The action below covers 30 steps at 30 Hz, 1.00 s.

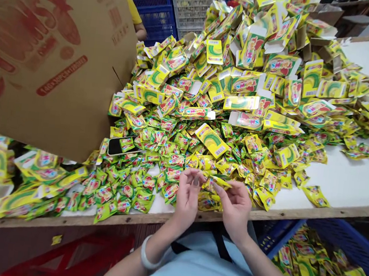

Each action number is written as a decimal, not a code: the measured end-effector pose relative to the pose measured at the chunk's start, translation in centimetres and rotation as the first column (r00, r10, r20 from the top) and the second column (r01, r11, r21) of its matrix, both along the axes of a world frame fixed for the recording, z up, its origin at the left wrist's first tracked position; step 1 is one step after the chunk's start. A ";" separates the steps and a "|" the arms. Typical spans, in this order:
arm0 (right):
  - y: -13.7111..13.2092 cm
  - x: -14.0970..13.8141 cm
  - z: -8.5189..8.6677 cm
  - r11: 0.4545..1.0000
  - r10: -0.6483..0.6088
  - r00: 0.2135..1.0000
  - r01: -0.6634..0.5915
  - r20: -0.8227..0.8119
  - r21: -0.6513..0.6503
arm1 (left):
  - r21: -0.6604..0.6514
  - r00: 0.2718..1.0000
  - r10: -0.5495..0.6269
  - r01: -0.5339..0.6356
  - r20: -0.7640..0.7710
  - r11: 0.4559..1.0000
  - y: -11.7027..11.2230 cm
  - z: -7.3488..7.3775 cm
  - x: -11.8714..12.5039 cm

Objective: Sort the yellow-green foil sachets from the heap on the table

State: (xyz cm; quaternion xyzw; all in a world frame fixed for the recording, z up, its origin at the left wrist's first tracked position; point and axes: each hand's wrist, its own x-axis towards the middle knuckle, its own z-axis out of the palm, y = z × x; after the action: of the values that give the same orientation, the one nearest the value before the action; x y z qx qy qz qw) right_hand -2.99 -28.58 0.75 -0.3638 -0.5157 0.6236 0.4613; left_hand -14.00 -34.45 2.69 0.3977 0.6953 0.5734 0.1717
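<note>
At the front edge of the table, my left hand (189, 195) and my right hand (237, 205) are close together, fingers closed in a pinch. Between them is a small yellow candy package (222, 182), held at its two ends. I cannot tell whether it is a box or a wrapped packet. Beneath and around my hands lie yellow wrapped candies (209, 201), with green wrapped candies (141, 197) to the left. A yellow candy box (212, 141) lies just beyond my hands.
A big pile of candy boxes (245, 87) rises at the back. On the left a large cardboard carton (83, 35) stands over the table. A phone (119, 147) lies among green candies. Below right, a blue crate (342, 238) holds packages; a red crate (73, 258) is below left. Another person's arm (139, 30) shows behind the carton.
</note>
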 end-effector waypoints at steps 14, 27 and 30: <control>5.9 5.2 -3.9 0.416 -0.263 0.679 -0.561 0.685 0.716 | -0.719 0.752 -0.395 -0.148 -0.528 0.680 15.7 5.9 -4.7; 9.7 4.9 -0.7 0.980 0.134 0.990 -0.126 0.042 -0.152 | -0.748 0.730 -0.431 -0.165 -0.531 0.643 16.7 5.7 -2.9; 9.7 5.2 -0.7 0.942 0.142 0.987 -0.158 -0.076 -0.296 | -0.708 0.742 -0.454 -0.039 -0.493 0.705 15.2 6.4 -4.7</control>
State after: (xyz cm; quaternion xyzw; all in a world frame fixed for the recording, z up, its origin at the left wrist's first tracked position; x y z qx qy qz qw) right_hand 2.22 -18.86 0.08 -0.3727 -0.4284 0.7377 0.3653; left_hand -18.74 -19.29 9.08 0.5571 0.8164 0.0839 0.1269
